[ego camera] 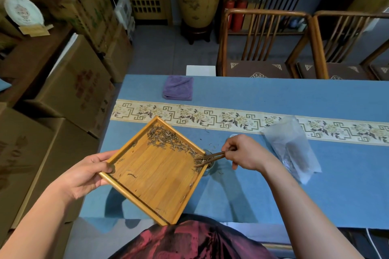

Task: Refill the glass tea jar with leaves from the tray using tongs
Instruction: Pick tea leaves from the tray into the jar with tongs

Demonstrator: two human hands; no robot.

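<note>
My left hand [88, 172] gripped the tray [155, 172] by its corner; my right hand [242, 153] pinched the tongs [210, 156], tips among leaves [168, 140] over the jar [208, 166].

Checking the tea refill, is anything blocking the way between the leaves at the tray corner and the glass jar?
Nothing visible. The tray corner overhangs the jar, the tongs sit in the leaves right there, and the right hand stays off to the side.

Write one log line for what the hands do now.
left hand: holds tray tilted | right hand: tongs on leaves | jar: under tray corner
</note>
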